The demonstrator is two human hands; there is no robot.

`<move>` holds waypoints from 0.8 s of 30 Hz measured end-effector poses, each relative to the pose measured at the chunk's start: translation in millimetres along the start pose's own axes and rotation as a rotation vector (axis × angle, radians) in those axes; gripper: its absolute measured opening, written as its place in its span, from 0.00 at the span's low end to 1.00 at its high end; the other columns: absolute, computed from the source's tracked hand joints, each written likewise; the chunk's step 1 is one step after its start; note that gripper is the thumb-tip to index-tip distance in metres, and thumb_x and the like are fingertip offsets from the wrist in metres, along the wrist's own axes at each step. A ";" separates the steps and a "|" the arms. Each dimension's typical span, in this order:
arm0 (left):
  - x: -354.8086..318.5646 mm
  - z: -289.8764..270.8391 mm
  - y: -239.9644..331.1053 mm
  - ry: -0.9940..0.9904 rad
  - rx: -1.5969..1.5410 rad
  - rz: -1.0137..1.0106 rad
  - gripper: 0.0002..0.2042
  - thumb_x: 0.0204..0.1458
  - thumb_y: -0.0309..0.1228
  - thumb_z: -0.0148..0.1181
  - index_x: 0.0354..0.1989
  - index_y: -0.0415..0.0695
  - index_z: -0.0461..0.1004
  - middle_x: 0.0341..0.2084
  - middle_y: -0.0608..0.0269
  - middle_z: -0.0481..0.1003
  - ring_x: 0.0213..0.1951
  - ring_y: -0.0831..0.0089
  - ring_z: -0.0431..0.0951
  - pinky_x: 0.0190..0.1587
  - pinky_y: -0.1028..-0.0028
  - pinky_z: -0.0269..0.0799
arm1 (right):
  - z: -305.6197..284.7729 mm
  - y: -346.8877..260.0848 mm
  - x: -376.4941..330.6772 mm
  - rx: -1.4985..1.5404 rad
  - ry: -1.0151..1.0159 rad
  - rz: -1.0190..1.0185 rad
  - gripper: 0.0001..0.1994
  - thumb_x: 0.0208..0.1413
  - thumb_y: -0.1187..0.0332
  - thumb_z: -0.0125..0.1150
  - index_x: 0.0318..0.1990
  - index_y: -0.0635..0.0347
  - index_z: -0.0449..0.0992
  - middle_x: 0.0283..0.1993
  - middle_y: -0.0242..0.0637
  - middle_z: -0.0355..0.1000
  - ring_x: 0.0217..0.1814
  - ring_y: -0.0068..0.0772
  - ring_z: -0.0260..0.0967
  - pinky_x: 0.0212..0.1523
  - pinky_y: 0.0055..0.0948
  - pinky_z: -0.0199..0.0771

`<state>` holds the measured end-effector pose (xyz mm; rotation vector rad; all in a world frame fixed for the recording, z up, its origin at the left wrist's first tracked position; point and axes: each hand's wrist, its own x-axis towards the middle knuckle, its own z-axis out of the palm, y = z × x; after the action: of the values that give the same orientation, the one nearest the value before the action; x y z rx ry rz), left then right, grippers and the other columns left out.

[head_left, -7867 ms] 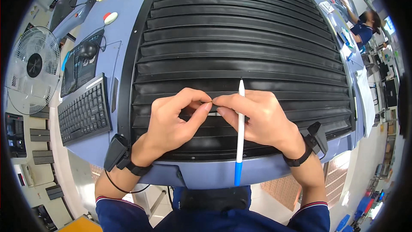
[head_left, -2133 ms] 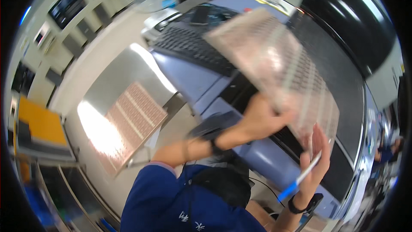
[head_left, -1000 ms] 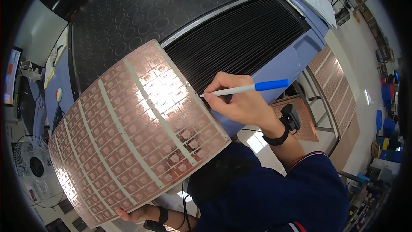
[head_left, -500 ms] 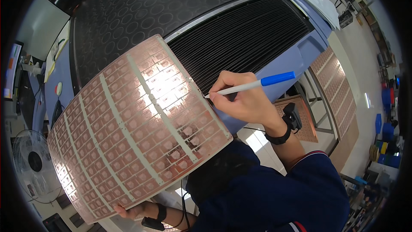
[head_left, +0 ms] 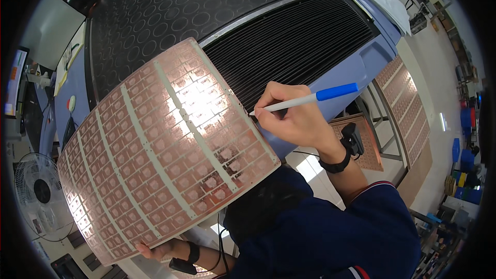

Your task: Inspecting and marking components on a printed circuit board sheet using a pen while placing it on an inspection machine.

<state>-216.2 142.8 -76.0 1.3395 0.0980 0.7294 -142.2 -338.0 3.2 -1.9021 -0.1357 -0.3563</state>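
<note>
A large copper-coloured circuit board panel (head_left: 150, 150), patterned in rows with pale strips between them, tilts across the view. My left hand (head_left: 155, 250) grips its lower left edge, thumb on top and the other fingers hidden beneath. In my right hand (head_left: 292, 116) is a white marker pen (head_left: 297, 101) with a blue end. The pen's tip is at the panel's right edge, close to my fingertips; whether it touches the surface I cannot tell. The panel's far part overlaps the black ribbed bed of a blue machine (head_left: 330, 106).
Beyond the panel lies a black mat with ring marks (head_left: 206, 5). To the right, more copper panels (head_left: 405, 108) lean on a stand, and another panel (head_left: 369, 155) sits below my right wrist. A fan (head_left: 41, 191) stands at left, near a monitor (head_left: 15, 82).
The pen and my right hand have shifted very slightly to the right and up. The panel's far edge has risen a little. Both grips look the same.
</note>
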 end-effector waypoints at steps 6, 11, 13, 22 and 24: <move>0.9 3.4 -0.7 0.017 -0.008 0.029 0.33 0.57 0.48 0.50 0.62 0.31 0.62 0.57 0.41 0.69 0.57 0.57 0.71 0.56 0.55 0.68 | 0.1 -0.8 -0.4 0.004 -0.003 0.002 0.03 0.48 0.76 0.64 0.27 0.65 0.76 0.22 0.32 0.73 0.20 0.17 0.66 0.20 0.21 0.61; 7.1 -18.0 -11.7 0.074 -0.049 0.031 0.34 0.57 0.47 0.51 0.65 0.33 0.61 0.59 0.43 0.67 0.58 0.57 0.70 0.57 0.54 0.68 | -3.5 -1.7 -1.6 0.010 -0.061 0.011 0.02 0.47 0.76 0.63 0.27 0.64 0.76 0.22 0.31 0.73 0.19 0.16 0.64 0.20 0.20 0.59; 1.1 6.8 -3.7 0.103 -0.044 0.040 0.34 0.57 0.47 0.51 0.65 0.32 0.60 0.59 0.43 0.67 0.59 0.57 0.70 0.57 0.54 0.67 | -2.5 -2.1 -1.5 0.018 -0.067 0.028 0.02 0.47 0.76 0.63 0.27 0.64 0.76 0.22 0.31 0.73 0.19 0.16 0.63 0.20 0.20 0.59; -5.6 26.9 6.5 0.133 0.023 0.036 0.35 0.56 0.47 0.52 0.66 0.32 0.59 0.59 0.42 0.67 0.59 0.55 0.70 0.57 0.54 0.67 | -5.0 -3.8 -5.7 0.085 -0.118 0.041 0.02 0.46 0.76 0.59 0.25 0.63 0.73 0.18 0.31 0.68 0.18 0.19 0.63 0.19 0.22 0.59; -4.4 21.2 4.9 0.140 0.023 0.040 0.35 0.56 0.48 0.52 0.65 0.32 0.60 0.58 0.42 0.67 0.58 0.55 0.70 0.57 0.54 0.67 | -1.6 0.0 -6.8 0.053 -0.062 0.019 0.03 0.47 0.76 0.63 0.26 0.64 0.74 0.21 0.30 0.70 0.18 0.14 0.60 0.19 0.20 0.55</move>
<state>-211.9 122.8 -67.5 1.3146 0.1923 0.8578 -148.9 -338.9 1.5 -1.8615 -0.1664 -0.2780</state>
